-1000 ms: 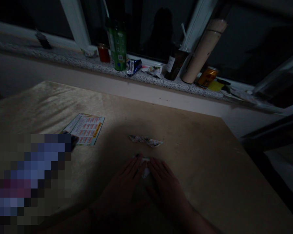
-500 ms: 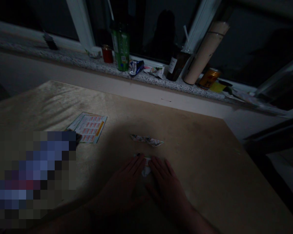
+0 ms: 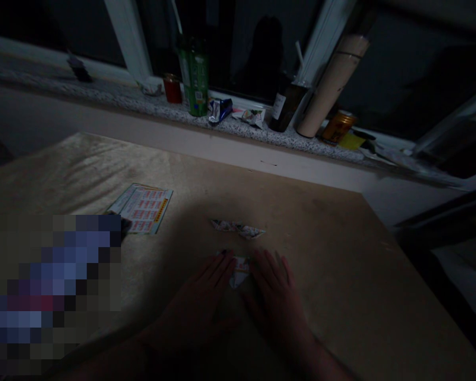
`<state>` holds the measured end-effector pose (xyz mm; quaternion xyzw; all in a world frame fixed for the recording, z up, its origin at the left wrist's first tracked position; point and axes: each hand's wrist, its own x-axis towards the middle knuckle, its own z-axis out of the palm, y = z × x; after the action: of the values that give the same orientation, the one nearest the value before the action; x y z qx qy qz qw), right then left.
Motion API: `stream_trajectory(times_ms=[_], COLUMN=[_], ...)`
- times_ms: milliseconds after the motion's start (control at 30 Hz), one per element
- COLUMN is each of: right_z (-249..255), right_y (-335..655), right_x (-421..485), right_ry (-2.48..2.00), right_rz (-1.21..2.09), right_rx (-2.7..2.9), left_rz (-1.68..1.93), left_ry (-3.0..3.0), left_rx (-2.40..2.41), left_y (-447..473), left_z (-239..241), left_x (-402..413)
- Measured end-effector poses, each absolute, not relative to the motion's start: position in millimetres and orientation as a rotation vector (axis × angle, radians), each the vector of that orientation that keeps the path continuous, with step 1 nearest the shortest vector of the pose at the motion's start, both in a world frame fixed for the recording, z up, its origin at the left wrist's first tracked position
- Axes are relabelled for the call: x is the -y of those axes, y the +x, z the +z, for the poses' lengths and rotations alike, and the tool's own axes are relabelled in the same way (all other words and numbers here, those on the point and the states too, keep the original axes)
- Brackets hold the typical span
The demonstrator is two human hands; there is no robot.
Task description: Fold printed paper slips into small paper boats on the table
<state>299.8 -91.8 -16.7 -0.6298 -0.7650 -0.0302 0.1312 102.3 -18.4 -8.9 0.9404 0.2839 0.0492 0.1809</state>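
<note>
In dim light both my hands lie flat on a tan table (image 3: pixel 321 248), pressing a small folded piece of printed paper (image 3: pixel 238 269) between them. My left hand (image 3: pixel 200 301) covers the paper's left side with fingers stretched out. My right hand (image 3: pixel 275 299) covers its right side, fingers also extended. Only a small white wedge of the paper shows between the fingertips. Just beyond the hands lies a folded paper shape (image 3: pixel 238 229) with pointed ends.
A printed card (image 3: pixel 143 208) lies at the left of the table beside a blurred patch. The stone windowsill (image 3: pixel 115 95) behind holds a green bottle (image 3: pixel 196 74), a red cup (image 3: pixel 172 88), a dark bottle (image 3: pixel 283 103), a tan roll (image 3: pixel 331 84) and an orange can (image 3: pixel 337 126).
My right hand has slid slightly to the right, so a little more of the folded paper shows between the hands. The left hand has stayed in place.
</note>
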Motion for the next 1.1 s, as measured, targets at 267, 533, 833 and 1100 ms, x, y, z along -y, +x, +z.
stream_trajectory(times_ms=[267, 533, 833, 1100], right_z=[-15, -10, -12, -16], right_y=[301, 301, 306, 310], right_x=[91, 89, 85, 84], right_ry=[-1.807, -1.792, -1.716, -1.677], right_rz=[-0.110, -0.050, 0.018, 0.053], right_rx=[2.154, 2.107, 2.064, 2.102], left_rz=[0.217, 0.235, 0.263, 0.256], left_ry=[2.739, 2.759, 2.792, 2.808], left_rx=[-0.765, -0.870, -0.837, -0.842], left_y=[100, 100, 98, 98], left_z=[-13, -18, -18, -17], left_x=[18, 20, 18, 17])
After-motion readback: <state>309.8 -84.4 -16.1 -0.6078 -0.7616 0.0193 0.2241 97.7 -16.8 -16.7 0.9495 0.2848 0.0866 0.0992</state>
